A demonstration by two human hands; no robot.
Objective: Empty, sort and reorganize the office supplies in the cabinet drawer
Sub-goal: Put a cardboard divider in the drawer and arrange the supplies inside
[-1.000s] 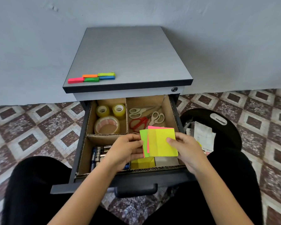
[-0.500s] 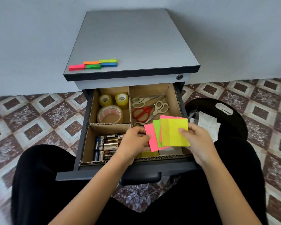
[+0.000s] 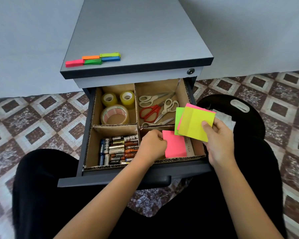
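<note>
Left hand (image 3: pixel 152 145) fingers curled, pinching pink notes (image 3: pixel 175 145) by their left edge, drawer compartment (image 3: pixel 197 147) beneath mostly hidden, right hand (image 3: pixel 219 140) thumb clamped on fanned notes (image 3: pixel 193 125), seemingly three colours, lower ones largely covered

Sticky pad (image 3: pixel 175 145) at fingers of left hand (image 3: pixel 152 145): neon pink. Sticky notes (image 3: pixel 193 125) fanned under thumb of right hand (image 3: pixel 219 140): yellow front, pink and green behind. Beyond both hands: red-handled scissors (image 3: pixel 149 112), brown cardboard dividers (image 3: pixel 116 125); floor tiles (image 3: pixel 41 118) brown-white diamond pattern.
</note>
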